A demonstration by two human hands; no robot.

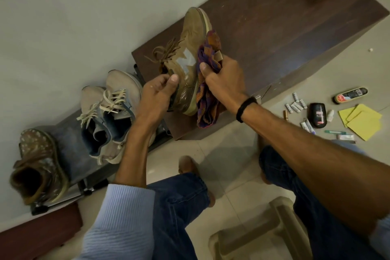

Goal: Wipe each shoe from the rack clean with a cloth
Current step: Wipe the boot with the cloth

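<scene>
Left hand [160, 88] fingers grip the tan sneaker [190, 48]; right hand [221, 78] fingers clutch the cloth [206, 91].

My left arm enters from 7 o'clock, its pale blue sleeve [124, 217] pushed back and the forearm bare, reaching toward 1 o'clock. My left hand [160, 91] grips the heel end of the shoe [190, 34], thumb up, fingers curled round it. My right arm enters from 4 o'clock and reaches toward 10 o'clock, a black band [245, 110] at the wrist. My right hand [223, 82] clutches the cloth [207, 95], thumb pressed on it, against the shoe's side.
</scene>
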